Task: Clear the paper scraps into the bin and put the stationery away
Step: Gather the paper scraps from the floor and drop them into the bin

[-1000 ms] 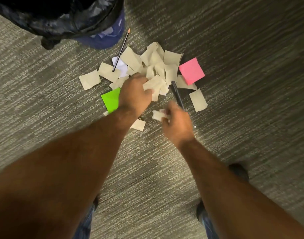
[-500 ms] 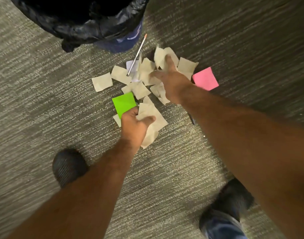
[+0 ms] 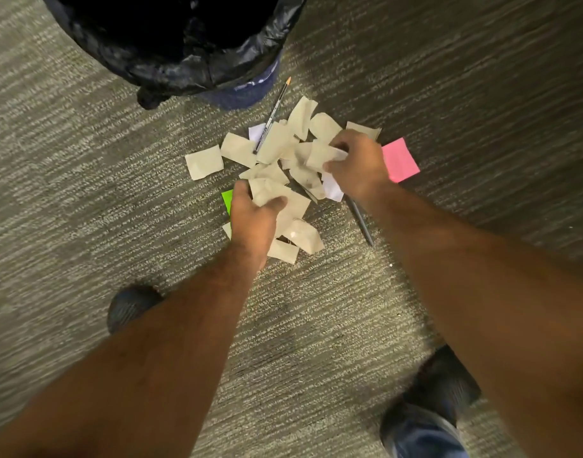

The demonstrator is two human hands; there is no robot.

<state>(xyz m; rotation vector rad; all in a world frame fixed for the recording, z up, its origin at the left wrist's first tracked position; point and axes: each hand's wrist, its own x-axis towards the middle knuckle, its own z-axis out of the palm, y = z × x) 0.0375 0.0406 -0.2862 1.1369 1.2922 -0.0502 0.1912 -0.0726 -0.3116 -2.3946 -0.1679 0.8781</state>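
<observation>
Head view: beige torn paper scraps point(image 3: 270, 153) heaped on grey carpet point(image 3: 448, 94), near black-lined bin point(image 3: 184, 44). My left hand point(image 3: 250, 219) grips scraps, right hand point(image 3: 357, 166) clutches another bunch. Risk: thin black-barrelled pencil point(image 3: 273, 115), partly among scraps, scooped up and binned.

no legible text, pencil point(image 3: 272, 116) print too blurred

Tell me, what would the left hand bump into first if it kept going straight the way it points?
Probably the beige paper scraps just ahead of the left hand, which already grips some.
</observation>
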